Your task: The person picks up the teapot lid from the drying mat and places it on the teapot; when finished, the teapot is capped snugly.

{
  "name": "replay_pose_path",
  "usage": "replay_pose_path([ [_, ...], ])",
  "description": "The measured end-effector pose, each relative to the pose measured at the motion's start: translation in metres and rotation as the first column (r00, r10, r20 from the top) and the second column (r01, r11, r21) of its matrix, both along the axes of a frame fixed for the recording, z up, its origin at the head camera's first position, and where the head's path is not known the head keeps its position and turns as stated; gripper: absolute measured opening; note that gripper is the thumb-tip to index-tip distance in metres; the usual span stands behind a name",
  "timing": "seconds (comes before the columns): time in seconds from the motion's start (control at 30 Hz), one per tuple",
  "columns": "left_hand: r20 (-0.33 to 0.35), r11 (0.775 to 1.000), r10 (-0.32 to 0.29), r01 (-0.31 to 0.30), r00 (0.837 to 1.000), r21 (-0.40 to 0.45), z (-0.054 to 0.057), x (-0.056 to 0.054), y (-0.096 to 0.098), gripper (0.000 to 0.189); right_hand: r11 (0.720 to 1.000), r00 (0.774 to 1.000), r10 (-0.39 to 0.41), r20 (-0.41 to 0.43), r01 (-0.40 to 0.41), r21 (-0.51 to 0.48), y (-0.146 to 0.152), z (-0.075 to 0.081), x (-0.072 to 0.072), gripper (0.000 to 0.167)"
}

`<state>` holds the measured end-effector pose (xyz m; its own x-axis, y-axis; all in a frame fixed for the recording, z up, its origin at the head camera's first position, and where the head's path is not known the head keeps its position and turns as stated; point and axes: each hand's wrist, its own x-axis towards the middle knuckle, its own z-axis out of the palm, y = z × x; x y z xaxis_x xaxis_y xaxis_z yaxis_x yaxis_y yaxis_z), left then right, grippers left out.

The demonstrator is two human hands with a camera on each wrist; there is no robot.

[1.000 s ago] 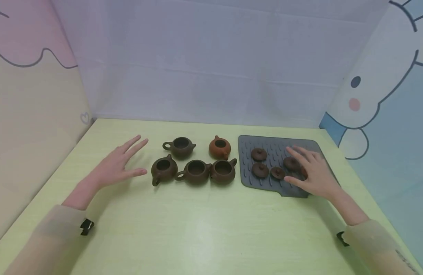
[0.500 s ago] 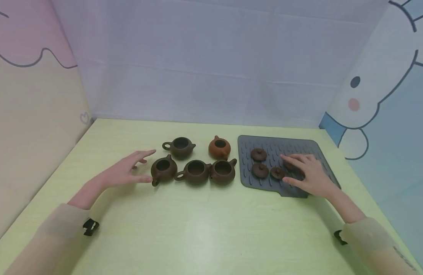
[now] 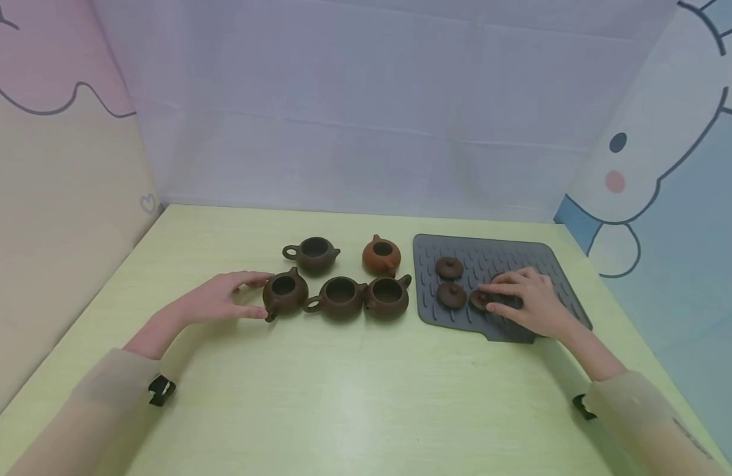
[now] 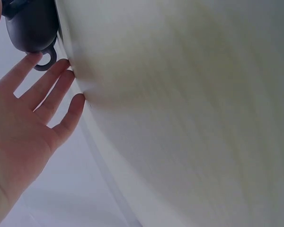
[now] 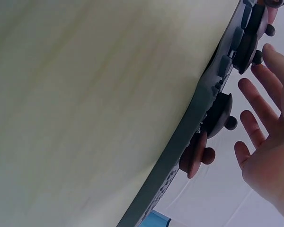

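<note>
In the head view my left hand point(image 3: 225, 299) is beside a brown teapot point(image 3: 285, 293), its fingertips at the pot's left side. The left wrist view shows its fingers extended near a dark pot point(image 4: 33, 23); whether they touch cannot be told. My right hand point(image 3: 532, 301) hovers over a grey ribbed mat point(image 3: 428, 248), its thumb and index finger close to a small brown lid point(image 3: 478, 299). In the right wrist view its fingers are spread, the thumb by a lid's knob point(image 5: 258, 57). A reddish lid point(image 5: 194, 155) lies below the hand, hidden in the head view.
Lidless teapots stand mid-table: a dark one point(image 3: 315, 254), an orange-brown one point(image 3: 379, 261) and two brown ones point(image 3: 342, 304) close together. Two more lids point(image 3: 451, 295) lie at the mat's left. A pale wall point(image 3: 366, 132) rises behind the table point(image 3: 342, 403).
My left hand has moved right and lower, up to the nearest brown teapot. My right hand has come down and left over the lids, its fingers drawn closer to the small one.
</note>
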<state>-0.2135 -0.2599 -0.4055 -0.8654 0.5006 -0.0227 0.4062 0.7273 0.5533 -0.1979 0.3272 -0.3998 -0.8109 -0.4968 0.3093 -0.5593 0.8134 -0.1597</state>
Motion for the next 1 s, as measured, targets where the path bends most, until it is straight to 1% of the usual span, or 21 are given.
replay_pose_path([
  [0.17,-0.002,1.0,0.008,-0.008,1.0,-0.019,0.001,0.0,0.001,0.079,0.999,0.998,-0.037,0.049,0.036,0.013,-0.001,0.0,-0.002,0.032],
  [0.27,-0.009,0.999,0.011,-0.011,1.0,-0.034,0.002,0.0,0.001,0.08,0.998,0.994,-0.06,0.088,0.059,0.012,-0.002,0.001,-0.003,0.03],
  [0.37,-0.012,0.999,0.014,-0.015,1.0,-0.047,0.002,0.0,0.001,0.079,0.998,0.992,-0.065,0.105,0.065,0.006,-0.004,0.002,-0.004,0.029],
  [0.63,-0.016,0.999,0.017,-0.017,1.0,-0.042,0.004,0.001,0.0,0.079,0.997,0.994,-0.066,0.087,0.069,-0.032,-0.01,0.001,-0.004,0.024],
  [0.83,-0.028,0.999,0.015,-0.016,0.999,-0.047,0.003,0.0,0.0,0.078,0.993,0.993,-0.1,0.066,0.104,-0.051,-0.016,0.002,-0.006,0.018],
  [1.0,-0.021,0.999,0.02,-0.021,1.0,-0.047,0.002,0.0,0.0,0.078,0.99,0.992,-0.108,0.063,0.113,-0.086,-0.017,0.002,-0.008,0.016],
])
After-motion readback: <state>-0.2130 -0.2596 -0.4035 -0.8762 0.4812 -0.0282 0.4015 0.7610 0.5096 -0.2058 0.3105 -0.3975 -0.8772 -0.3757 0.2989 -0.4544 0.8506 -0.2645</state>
